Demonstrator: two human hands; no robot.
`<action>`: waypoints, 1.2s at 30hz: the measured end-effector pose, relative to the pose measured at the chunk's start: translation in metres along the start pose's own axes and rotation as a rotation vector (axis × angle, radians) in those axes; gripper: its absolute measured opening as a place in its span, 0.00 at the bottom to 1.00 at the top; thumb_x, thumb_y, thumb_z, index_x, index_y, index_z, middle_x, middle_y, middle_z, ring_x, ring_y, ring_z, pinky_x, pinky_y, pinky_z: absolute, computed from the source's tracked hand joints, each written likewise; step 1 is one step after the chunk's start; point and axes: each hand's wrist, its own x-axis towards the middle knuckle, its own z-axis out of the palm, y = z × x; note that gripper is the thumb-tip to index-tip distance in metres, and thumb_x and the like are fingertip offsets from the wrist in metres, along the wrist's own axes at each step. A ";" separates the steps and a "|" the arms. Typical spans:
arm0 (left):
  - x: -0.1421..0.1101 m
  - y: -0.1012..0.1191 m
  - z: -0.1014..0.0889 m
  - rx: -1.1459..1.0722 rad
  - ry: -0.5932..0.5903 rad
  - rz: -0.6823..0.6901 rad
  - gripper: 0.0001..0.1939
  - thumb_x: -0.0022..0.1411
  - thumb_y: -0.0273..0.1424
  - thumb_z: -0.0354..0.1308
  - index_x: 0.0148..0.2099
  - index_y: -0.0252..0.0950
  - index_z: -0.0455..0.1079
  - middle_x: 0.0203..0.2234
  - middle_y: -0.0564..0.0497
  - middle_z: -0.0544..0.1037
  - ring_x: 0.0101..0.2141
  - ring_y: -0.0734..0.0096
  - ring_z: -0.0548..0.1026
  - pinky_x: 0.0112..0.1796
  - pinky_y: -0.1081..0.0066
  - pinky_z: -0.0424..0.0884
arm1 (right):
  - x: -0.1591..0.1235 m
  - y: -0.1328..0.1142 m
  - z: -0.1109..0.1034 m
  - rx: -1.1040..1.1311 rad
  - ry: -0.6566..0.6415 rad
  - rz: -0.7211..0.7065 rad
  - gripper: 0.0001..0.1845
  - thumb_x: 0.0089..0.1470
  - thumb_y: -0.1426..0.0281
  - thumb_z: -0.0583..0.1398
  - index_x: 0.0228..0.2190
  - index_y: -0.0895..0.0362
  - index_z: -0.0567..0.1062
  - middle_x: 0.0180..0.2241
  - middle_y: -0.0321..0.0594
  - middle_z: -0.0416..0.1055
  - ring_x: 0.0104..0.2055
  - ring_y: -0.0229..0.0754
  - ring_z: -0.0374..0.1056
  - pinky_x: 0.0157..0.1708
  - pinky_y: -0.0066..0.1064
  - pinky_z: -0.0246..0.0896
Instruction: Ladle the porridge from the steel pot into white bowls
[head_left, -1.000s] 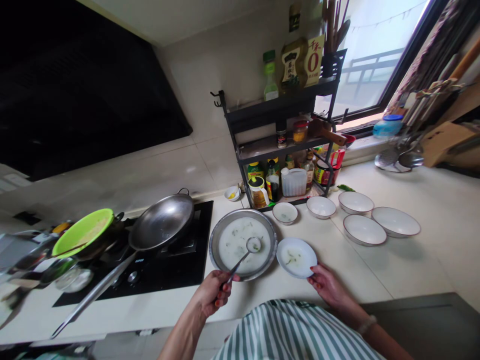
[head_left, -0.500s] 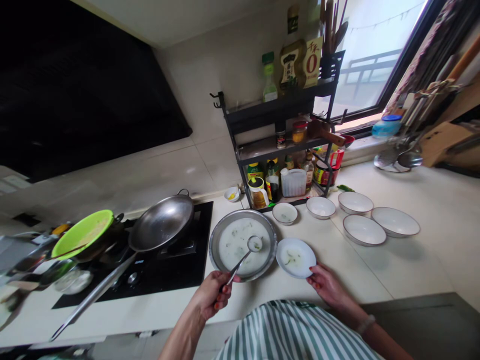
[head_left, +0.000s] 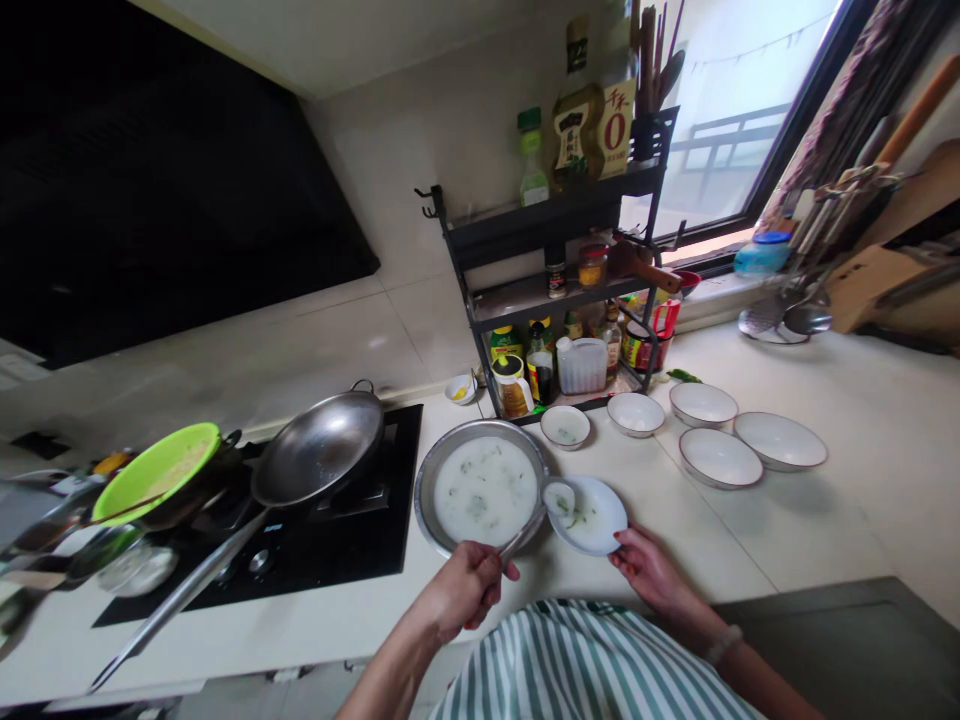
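My left hand [head_left: 466, 590] is closed around the handle of a metal ladle [head_left: 559, 497]. The ladle's bowl, with pale liquid and green bits in it, is over the left side of a small white bowl [head_left: 609, 530]. My right hand [head_left: 651, 568] grips that bowl's right rim between thumb and fingers. Some thin liquid with green shreds lies in the bowl. Left of it stands a big metal basin [head_left: 426, 510] of milky white soup with dark green pieces floating in it.
Several white bowls [head_left: 721, 458] stand at the right, behind my right hand; one small bowl [head_left: 565, 427] holds some liquid. A black spice rack [head_left: 551, 300] rises behind. A wok [head_left: 319, 450] on the stove points its long handle toward me, beside a green plastic basin [head_left: 157, 470].
The ladle has moved right, out of the metal basin and over the white bowl, my left hand going with it. My right hand keeps its hold on the bowl. The view has shifted slightly.
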 end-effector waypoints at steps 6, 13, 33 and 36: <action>0.003 -0.003 0.008 0.500 0.163 0.389 0.08 0.57 0.29 0.54 0.32 0.35 0.75 0.23 0.47 0.73 0.28 0.64 0.69 0.33 0.69 0.63 | -0.002 0.000 0.000 -0.057 -0.020 -0.028 0.15 0.28 0.67 0.67 0.23 0.51 0.69 0.20 0.31 0.71 0.22 0.40 0.64 0.24 0.32 0.57; 0.005 -0.018 0.004 0.359 0.153 0.469 0.06 0.57 0.30 0.57 0.35 0.35 0.74 0.25 0.45 0.73 0.30 0.63 0.69 0.31 0.70 0.62 | -0.004 -0.002 0.002 -0.026 -0.011 -0.017 0.14 0.28 0.68 0.67 0.22 0.52 0.70 0.20 0.32 0.72 0.22 0.38 0.63 0.22 0.30 0.57; 0.029 -0.039 -0.030 0.155 0.311 0.026 0.13 0.59 0.35 0.53 0.32 0.28 0.70 0.12 0.59 0.62 0.10 0.84 0.52 0.14 0.77 0.44 | 0.003 0.001 -0.004 -0.083 -0.026 -0.022 0.13 0.29 0.66 0.67 0.21 0.51 0.68 0.20 0.32 0.70 0.21 0.39 0.63 0.23 0.33 0.56; 0.025 -0.034 -0.031 -0.014 0.229 0.002 0.14 0.57 0.38 0.55 0.32 0.29 0.69 0.13 0.60 0.61 0.11 0.85 0.50 0.14 0.77 0.42 | 0.001 0.000 -0.003 -0.085 -0.026 -0.017 0.13 0.29 0.66 0.66 0.21 0.51 0.68 0.20 0.32 0.70 0.21 0.39 0.63 0.24 0.33 0.57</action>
